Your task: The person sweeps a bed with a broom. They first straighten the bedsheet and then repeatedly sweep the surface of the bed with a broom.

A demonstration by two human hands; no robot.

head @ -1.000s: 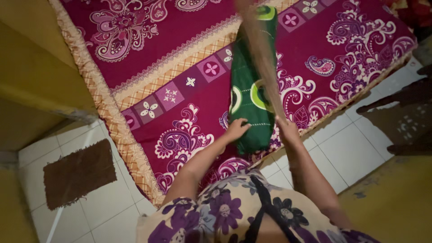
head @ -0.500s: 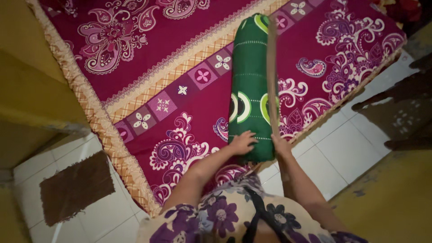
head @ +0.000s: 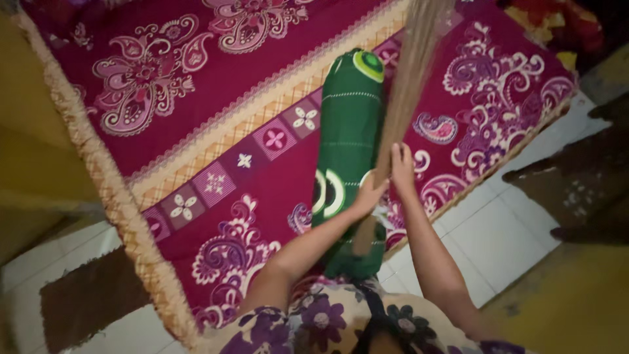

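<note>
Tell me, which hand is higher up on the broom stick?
The right hand grips the stick broom higher up, nearer its bristles. The left hand holds it lower, over the green bolster pillow.

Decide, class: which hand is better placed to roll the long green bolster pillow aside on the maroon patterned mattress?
Probably the left hand: it lies against the long green bolster pillow, low on the bundled straw broom. The right hand grips the broom higher.

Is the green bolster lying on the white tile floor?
No, the green bolster lies on the patterned maroon mattress, with both hands on the stick broom over it.
</note>
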